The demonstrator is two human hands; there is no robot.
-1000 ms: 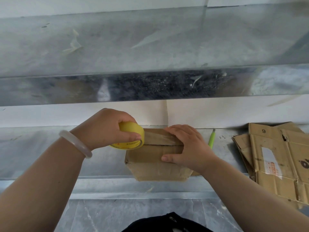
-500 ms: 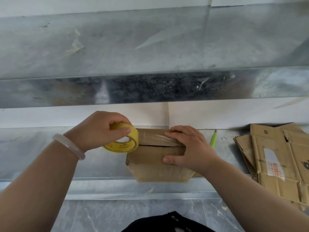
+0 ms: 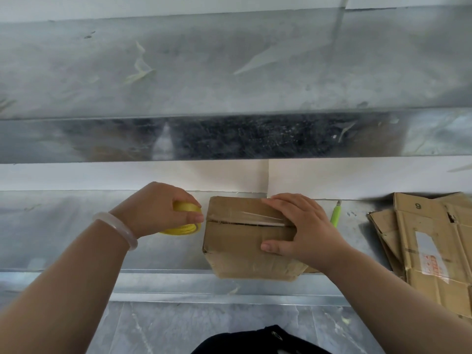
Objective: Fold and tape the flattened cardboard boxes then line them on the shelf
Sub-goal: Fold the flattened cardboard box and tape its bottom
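A small folded cardboard box (image 3: 242, 247) stands on the metal shelf (image 3: 63, 241), its front face past the shelf's edge. Clear tape lies along its top seam. My right hand (image 3: 301, 226) rests flat on the box's right half, thumb on the near flap. My left hand (image 3: 158, 208) grips a yellow tape roll (image 3: 184, 227) just left of the box's top left corner. A stack of flattened cardboard boxes (image 3: 429, 249) lies on the shelf at the right.
A green utility knife (image 3: 335, 215) lies on the shelf just behind my right hand. Above is a second metal shelf (image 3: 229, 72) with a deep front lip. A white wall backs the shelf. Grey marble floor (image 3: 158, 328) lies below.
My left hand has carried the tape roll leftward off the box top, down beside its left corner. My right hand has stayed pressed on the box.
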